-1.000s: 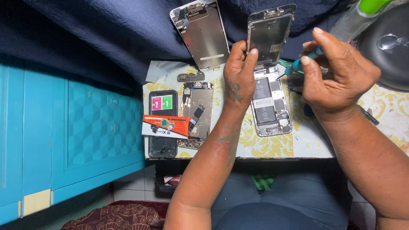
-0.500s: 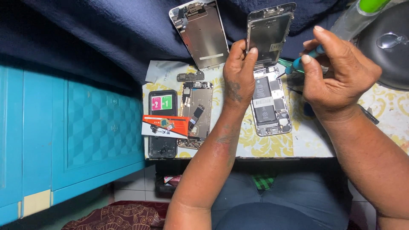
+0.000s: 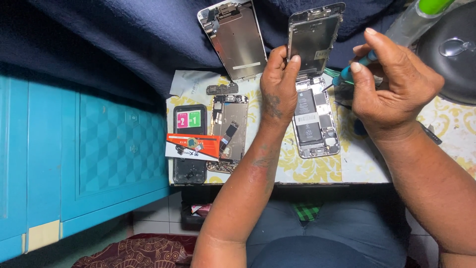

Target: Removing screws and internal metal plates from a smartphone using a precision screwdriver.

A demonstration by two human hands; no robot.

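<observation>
soft, even light falls on the worktop (image 3: 446, 134), bright enough to read detail. faint glare sits on the upright metal screen frame (image 3: 313, 37). the dark cloth (image 3: 124, 44) swallows shadow. focus is sharp throughout.

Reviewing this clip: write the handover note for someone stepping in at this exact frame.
Left hand: grip on the lifted screen panel, holding it tilted up over the opened phone.
Right hand: pinching a teal-handled screwdriver beside the phone's upper right edge.
Done: phone is open, battery and board exposed.
Left: panel is not yet fully off the body.
Nearby on the table: a second opened phone, a spare panel, an orange box.
</observation>
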